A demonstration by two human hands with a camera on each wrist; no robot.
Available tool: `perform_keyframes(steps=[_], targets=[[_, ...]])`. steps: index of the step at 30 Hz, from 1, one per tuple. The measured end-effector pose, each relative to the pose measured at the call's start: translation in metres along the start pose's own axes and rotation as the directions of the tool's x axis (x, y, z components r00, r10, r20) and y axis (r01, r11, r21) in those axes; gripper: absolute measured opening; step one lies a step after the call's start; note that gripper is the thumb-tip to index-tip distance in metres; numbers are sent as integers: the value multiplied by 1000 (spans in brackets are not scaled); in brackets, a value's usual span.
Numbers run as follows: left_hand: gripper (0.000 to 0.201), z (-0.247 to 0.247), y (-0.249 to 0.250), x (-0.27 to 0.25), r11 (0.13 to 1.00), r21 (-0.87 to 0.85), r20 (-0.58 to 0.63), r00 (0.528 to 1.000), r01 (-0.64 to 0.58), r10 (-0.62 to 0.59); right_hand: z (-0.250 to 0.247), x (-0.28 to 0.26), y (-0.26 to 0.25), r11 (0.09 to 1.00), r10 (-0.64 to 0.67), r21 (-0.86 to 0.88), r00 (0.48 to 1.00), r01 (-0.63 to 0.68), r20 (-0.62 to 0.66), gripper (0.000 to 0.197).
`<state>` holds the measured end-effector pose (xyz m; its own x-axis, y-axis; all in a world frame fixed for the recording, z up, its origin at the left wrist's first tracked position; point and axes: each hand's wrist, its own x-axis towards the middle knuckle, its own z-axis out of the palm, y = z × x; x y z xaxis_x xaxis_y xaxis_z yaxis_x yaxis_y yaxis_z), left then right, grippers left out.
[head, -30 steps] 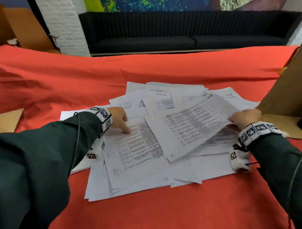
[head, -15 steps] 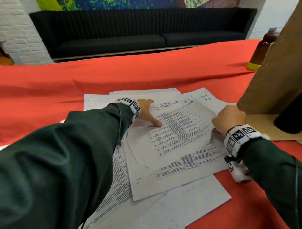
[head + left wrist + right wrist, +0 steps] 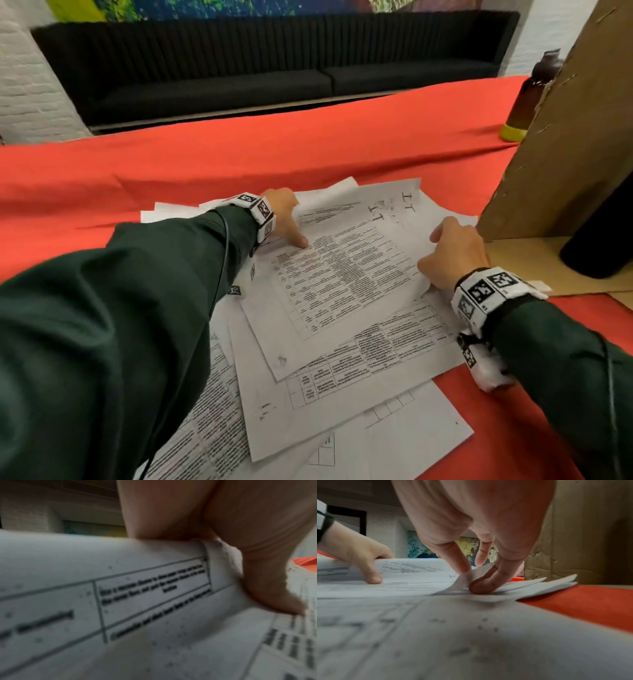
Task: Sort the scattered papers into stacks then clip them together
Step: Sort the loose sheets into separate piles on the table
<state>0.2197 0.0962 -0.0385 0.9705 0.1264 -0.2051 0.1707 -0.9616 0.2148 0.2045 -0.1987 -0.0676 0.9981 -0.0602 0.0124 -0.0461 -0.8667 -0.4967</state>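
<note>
Sorting barely begun; papers (image 3: 342, 308) lie in one loose overlapping heap on the red cloth (image 3: 205, 164), no clip in view.

Left hand (image 3: 286, 219) pinches the left edge of the top sheet (image 3: 346, 270), thumb on top and fingers curled under; right hand (image 3: 452, 251) pinches that sheet's lifted right corner between thumb and fingers; my read: no squared stack yet, all stacking and clipping left; cardboard box (image 3: 561, 147) stands open-sided just right of the heap, a dark cylinder (image 3: 599, 246) inside, other contents hidden; brown bottle (image 3: 527, 99) behind it.
</note>
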Motion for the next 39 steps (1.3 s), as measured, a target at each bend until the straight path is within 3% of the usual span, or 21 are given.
perform_keyframes(steps=[2, 7, 10, 11, 13, 15, 18, 21, 23, 25, 27, 29, 32, 33, 36, 37, 39], targets=[[46, -10, 2, -14, 998, -64, -20, 1000, -19, 18, -4, -4, -4, 997, -44, 62, 998, 46, -34, 42], [23, -52, -15, -60, 972, -219, -46, 996, -87, 79, -10, -25, -15, 978, -105, 174, 991, 118, -82, 51], [22, -85, -30, -97, 944, -310, -96, 991, -115, 89, -16, -42, -19, 946, -27, 317, 992, 65, -124, 65], [26, -94, -37, -108, 921, -370, -104, 991, -119, 86, -18, -46, -21, 903, 36, 429, 992, 19, -120, 73], [39, -108, -48, -130, 855, -500, -81, 990, -141, 117, -21, -54, -28, 697, 157, 707, 988, -119, 12, 92], [49, -114, -55, -148, 794, -586, -52, 985, -162, 163, -18, -56, -28, 481, 134, 857, 981, -186, 138, 97], [45, -115, -52, -164, 800, -571, -50, 980, -185, 190, -25, -68, -41, 332, -17, 940, 996, -80, 90, 63], [40, -107, -47, -159, 893, -408, -120, 981, -191, 155, -42, -75, -50, 230, -30, 973, 1000, 4, 3, 37], [42, -96, -48, -149, 944, -278, -244, 964, -178, 110, -47, -77, -48, 238, 39, 970, 997, 51, -62, 35], [74, -80, -50, -137, 982, -141, -339, 938, -128, 74, -50, -72, -38, 317, 139, 946, 983, 71, -121, 42], [108, -59, -52, -135, 995, -103, -338, 940, 13, -47, -53, -70, -27, 398, 208, 913, 960, 90, -186, 59], [118, -35, -55, -137, 991, -52, -257, 958, 122, -131, -58, -71, -15, 482, 220, 873, 953, 77, -206, 72], [112, -1, -60, -147, 992, 52, -64, 992, 113, -110, -78, -74, -5, 526, 196, 847, 957, 81, -214, 33], [111, 7, -60, -151, 995, 52, 10, 996, 88, -88, -83, -71, 0, 559, 198, 825, 954, 80, -227, 30], [118, 23, -50, -155, 999, -20, 160, 987, 39, -35, -84, -50, 21, 562, 326, 825, 932, -57, -158, 78], [120, 25, -43, -154, 999, -21, 173, 985, 29, -25, -82, -45, 27, 575, 331, 812, 936, -100, -119, 83], [118, 30, -30, -149, 1000, 11, 172, 985, 17, -19, -82, -53, 27, 645, 309, 737, 951, -200, -12, 63]])
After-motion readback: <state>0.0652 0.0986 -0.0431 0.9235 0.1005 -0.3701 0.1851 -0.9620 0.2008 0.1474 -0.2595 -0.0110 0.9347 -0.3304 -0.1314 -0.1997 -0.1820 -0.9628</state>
